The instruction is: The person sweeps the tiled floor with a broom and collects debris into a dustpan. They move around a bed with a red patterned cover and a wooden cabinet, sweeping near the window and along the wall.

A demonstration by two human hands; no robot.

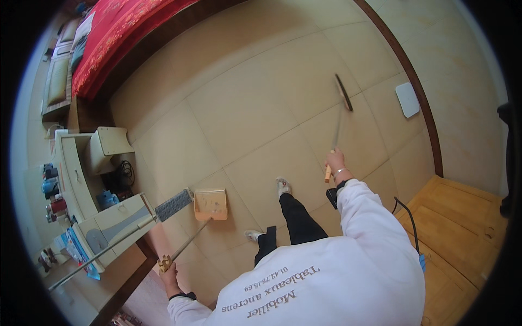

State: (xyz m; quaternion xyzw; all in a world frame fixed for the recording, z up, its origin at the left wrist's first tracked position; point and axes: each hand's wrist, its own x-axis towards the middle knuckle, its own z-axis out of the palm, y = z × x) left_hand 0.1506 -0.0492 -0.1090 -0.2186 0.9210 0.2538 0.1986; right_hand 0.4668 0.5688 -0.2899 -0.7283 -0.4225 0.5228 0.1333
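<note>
My right hand [336,160] is closed around the orange handle of a broom [343,93], whose narrow head touches the tiled floor beyond me. At the lower left, my left hand [168,274] grips the long metal handle of an orange dustpan [210,205] near its top. The dustpan lies on the floor with small specks in it. Just left of the dustpan is the grey head of a flat mop [174,204], whose pole runs down to the left. The inner sides of both hands are hidden.
A cream dressing table [75,175] and stool [110,142] stand left. A bed with a red cover [126,28] is at upper left. A white flat scale-like object [407,100] lies by a dark floor strip. Wooden cabinet doors [456,220] stand at lower right.
</note>
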